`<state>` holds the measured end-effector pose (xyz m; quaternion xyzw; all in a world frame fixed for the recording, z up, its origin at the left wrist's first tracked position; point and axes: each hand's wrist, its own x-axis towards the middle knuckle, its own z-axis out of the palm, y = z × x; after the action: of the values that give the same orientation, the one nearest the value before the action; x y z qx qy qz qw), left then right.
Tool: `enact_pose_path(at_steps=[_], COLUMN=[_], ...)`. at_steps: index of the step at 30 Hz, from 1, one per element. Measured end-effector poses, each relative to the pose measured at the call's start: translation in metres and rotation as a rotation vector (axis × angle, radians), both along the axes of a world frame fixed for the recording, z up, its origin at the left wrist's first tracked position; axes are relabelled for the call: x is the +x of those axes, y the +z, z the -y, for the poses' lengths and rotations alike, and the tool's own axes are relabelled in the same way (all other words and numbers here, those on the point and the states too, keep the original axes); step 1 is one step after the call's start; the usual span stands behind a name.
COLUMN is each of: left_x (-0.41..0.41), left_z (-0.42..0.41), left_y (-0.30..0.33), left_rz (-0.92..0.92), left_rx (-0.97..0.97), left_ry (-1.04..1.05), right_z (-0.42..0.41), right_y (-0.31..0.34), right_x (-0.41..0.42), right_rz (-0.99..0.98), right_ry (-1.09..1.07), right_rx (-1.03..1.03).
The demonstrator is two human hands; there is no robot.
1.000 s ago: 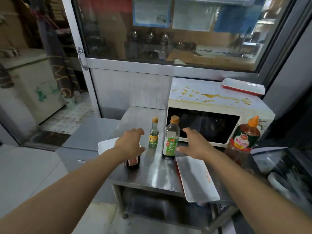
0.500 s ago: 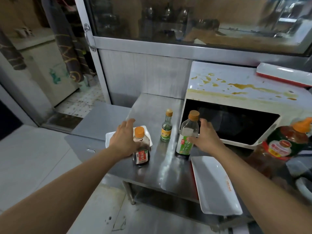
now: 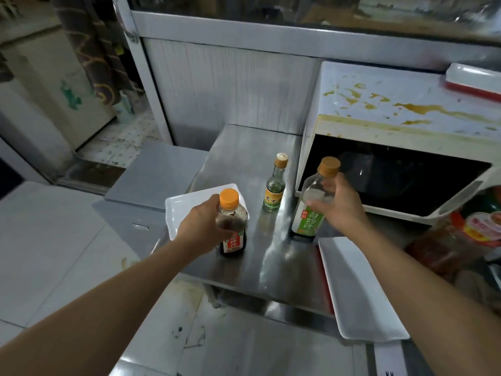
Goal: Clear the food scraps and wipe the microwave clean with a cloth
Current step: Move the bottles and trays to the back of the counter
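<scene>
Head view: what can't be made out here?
- Microwave interior: dark behind the door glass; scraps, if any, are unseen.
- Red-labelled bottle: blurred, cut off by the right edge.
- Dark sauce bottle: label partly behind the left hand.
- Cloth: none in view.

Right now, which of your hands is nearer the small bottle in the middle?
Left, narrowly. The left hand holds the dark sauce bottle left of the small bottle; the right hand grips the green-label bottle to its right.

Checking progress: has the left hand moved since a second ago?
Yes. The left hand moved from above the steel table's white plate onto the dark orange-capped sauce bottle, gripping it.
</scene>
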<state>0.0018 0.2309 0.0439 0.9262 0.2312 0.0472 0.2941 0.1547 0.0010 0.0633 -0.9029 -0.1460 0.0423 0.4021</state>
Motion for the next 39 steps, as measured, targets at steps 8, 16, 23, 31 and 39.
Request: enact_pose_path(at_steps=[8,16,23,31,39], left_x=[0.004,-0.001,-0.014,-0.026,-0.027], left_z=[-0.001,-0.004,-0.021,-0.067,-0.107], left_y=[-0.001,0.006,0.044,0.099,0.141], left_rz=[0.014,0.025,0.1,0.152,0.272], left_rx=[-0.014,0.018,0.043,0.061,0.012], left_ry=[-0.048,-0.055,-0.078,-0.091,-0.074], right_z=[-0.002,-0.006,-0.026,-0.067,-0.101], right_y=[0.001,0.017,0.061,0.12,0.154], right_x=[-0.002,-0.014,-0.039,-0.064,-0.06], right_rz=[0.006,0.058,0.075,0.12,0.175], right_ry=[0.003,-0.004,0.041,0.047,0.02], right_rx=[-0.008,0.013,-0.007,-0.008,0.051])
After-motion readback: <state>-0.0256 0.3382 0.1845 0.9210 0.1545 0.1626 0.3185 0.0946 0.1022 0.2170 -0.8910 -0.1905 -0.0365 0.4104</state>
